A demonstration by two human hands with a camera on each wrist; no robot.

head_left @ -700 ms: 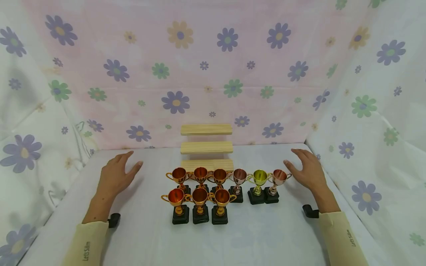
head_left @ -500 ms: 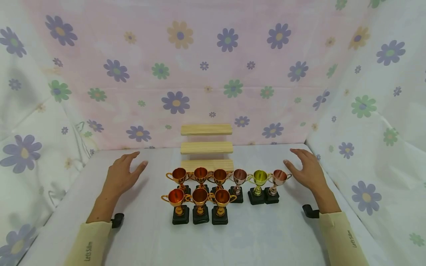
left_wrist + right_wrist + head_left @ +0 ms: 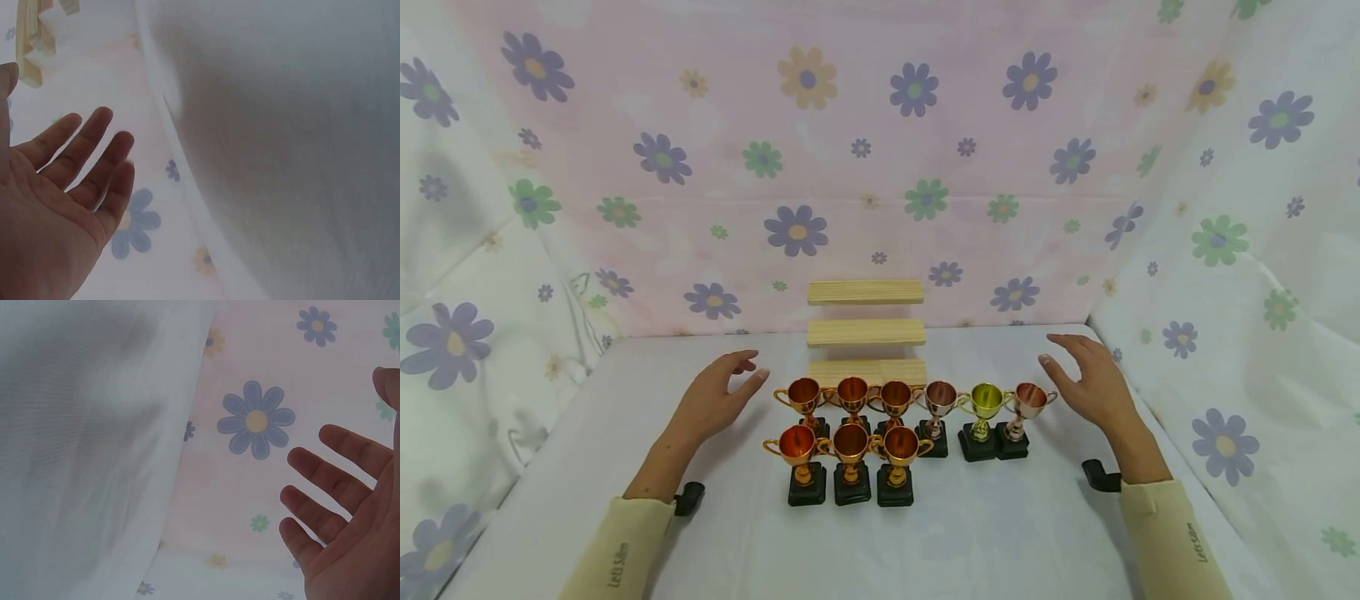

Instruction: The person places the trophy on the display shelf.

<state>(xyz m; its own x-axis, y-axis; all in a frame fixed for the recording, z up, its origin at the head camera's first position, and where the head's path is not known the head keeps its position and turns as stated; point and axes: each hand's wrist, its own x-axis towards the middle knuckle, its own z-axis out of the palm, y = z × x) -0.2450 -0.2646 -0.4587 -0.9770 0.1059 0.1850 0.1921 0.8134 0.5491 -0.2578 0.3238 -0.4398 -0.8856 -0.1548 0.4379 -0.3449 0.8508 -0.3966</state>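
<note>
Flanking nine trophies (image 3: 901, 447), left hand (image 3: 711, 403) and right hand (image 3: 1093, 388) hover.

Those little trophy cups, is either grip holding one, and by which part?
Nothing is held: the left grip and right grip are both empty; the nine miniature trophy cups stand upright on the table.

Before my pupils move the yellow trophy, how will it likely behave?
The yellow trophy might tip if pushed high, its wide cup topping a slim stem. Its blocky black base should resist rolling. The shiny cup may feel slippery.
</note>
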